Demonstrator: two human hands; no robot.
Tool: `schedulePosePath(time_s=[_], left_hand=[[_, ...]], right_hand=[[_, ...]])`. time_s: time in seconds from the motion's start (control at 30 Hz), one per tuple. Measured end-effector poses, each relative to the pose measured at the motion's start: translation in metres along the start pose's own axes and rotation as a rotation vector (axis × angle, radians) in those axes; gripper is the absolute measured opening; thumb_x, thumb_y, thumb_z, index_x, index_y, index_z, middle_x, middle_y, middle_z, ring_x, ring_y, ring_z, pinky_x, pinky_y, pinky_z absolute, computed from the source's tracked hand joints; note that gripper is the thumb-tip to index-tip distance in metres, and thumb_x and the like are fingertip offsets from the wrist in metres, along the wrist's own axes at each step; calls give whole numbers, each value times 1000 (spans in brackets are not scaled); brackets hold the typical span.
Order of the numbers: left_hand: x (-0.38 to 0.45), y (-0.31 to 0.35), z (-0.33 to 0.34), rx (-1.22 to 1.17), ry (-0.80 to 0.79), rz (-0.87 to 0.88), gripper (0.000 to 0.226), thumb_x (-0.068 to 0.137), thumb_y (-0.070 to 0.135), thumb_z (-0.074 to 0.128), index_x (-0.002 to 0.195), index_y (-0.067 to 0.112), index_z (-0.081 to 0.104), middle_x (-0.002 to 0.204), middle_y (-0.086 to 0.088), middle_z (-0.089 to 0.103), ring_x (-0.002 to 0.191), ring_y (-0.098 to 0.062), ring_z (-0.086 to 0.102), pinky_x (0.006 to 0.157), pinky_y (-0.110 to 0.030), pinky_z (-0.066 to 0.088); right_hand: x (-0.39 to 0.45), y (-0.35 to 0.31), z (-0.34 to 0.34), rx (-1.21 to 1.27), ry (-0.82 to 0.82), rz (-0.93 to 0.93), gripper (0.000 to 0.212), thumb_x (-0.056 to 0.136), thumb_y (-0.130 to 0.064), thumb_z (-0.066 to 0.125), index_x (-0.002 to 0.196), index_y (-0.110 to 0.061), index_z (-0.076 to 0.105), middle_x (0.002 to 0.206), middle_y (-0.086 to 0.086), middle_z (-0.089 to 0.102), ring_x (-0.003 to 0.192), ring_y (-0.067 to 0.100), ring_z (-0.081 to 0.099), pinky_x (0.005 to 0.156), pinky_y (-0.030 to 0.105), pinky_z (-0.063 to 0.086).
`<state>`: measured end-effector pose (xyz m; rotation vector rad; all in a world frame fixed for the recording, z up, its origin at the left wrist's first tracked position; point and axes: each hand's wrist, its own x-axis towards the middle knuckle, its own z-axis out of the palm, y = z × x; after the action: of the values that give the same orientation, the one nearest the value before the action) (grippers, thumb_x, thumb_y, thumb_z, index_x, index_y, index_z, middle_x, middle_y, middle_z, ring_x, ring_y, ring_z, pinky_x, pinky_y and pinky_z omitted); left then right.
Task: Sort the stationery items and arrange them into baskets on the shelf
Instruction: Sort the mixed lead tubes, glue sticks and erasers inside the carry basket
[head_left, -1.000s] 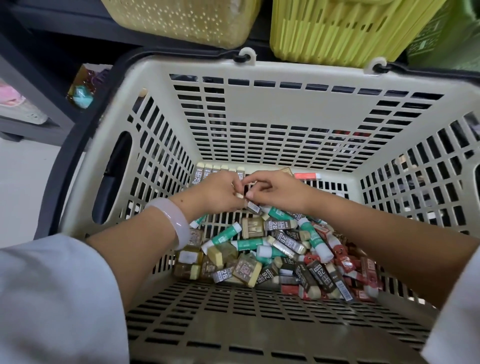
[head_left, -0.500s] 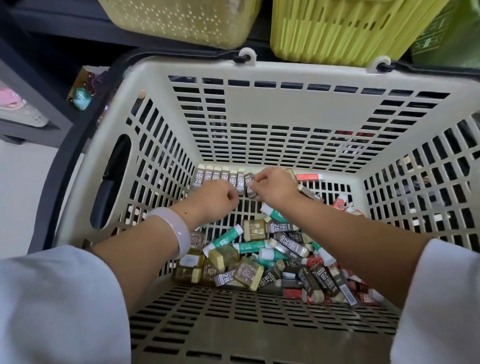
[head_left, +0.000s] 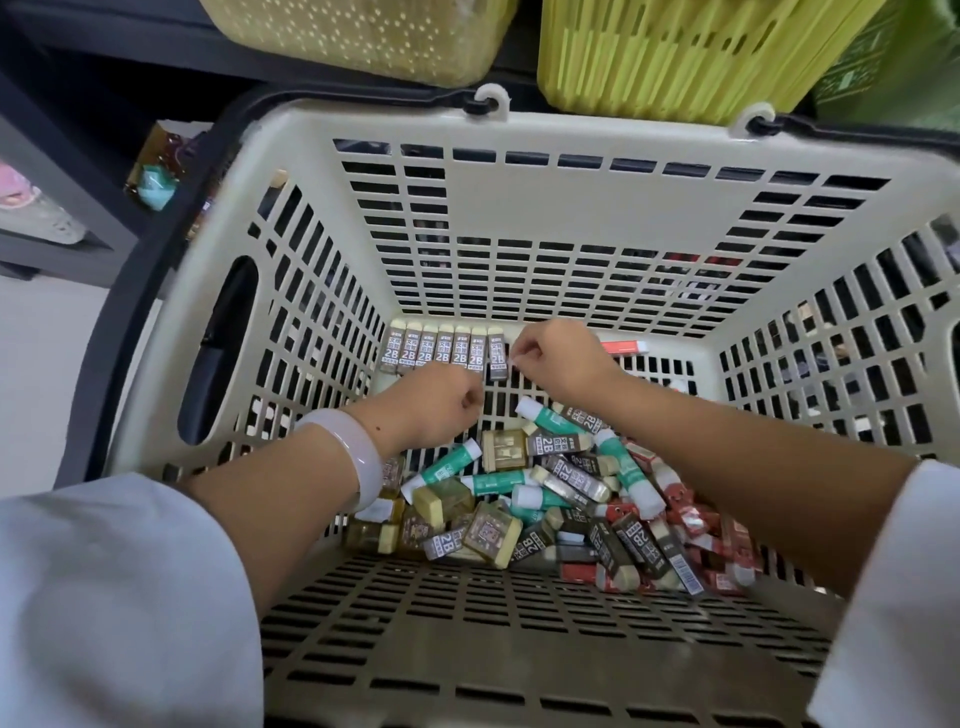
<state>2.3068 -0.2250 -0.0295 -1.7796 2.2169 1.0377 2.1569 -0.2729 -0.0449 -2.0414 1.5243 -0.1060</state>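
our right hand (head_left: 558, 358) pinches the last 2b eraser (head_left: 497, 359) in the row, left hand (head_left: 441, 410) curled empty; they're light, stiff, best pinched by the long sides.

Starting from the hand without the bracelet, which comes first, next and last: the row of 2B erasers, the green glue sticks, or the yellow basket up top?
1. Row of 2B erasers: right beside the right hand, along the back wall.
2. Green glue sticks: in the pile, nearer the camera.
3. Yellow basket: farthest, up on the shelf.
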Motion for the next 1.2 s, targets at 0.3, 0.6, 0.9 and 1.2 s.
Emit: schedulePosePath(time_s=[0.3,0.6,0.9,1.2], left_hand=[[-8,26,23,58,-210,228,20,87,14,57,106,9,64,101,-6,65,89,-19,59,79,-26,44],[-14,42,45,147,-138,350,17,88,19,56,105,15,58,96,2,52,95,-18,56,76,-26,43],[2,29,4,-374,-71,44,19,83,13,64,78,23,49,80,6,56,72,-7,54,58,-18,42],[4,17,1,-770,-19,-270,10,92,13,53,84,11,47,77,-11,60,60,-16,63,45,-18,52]], right_hand=[[-52,16,-9,-380,-418,-361,32,83,-26,64,112,-14,55,106,2,57,99,18,51,87,30,42],[-40,28,-46,-183,-112,-124,10,87,-24,61,88,-16,56,83,-4,60,73,10,50,64,19,38],[-12,12,-15,569,66,321,25,86,-18,64,67,-14,48,66,3,57,60,11,53,59,25,45],[6,-9,18,307,71,331,9,88,-10,57,79,-10,59,80,10,62,84,28,67,76,35,55]])
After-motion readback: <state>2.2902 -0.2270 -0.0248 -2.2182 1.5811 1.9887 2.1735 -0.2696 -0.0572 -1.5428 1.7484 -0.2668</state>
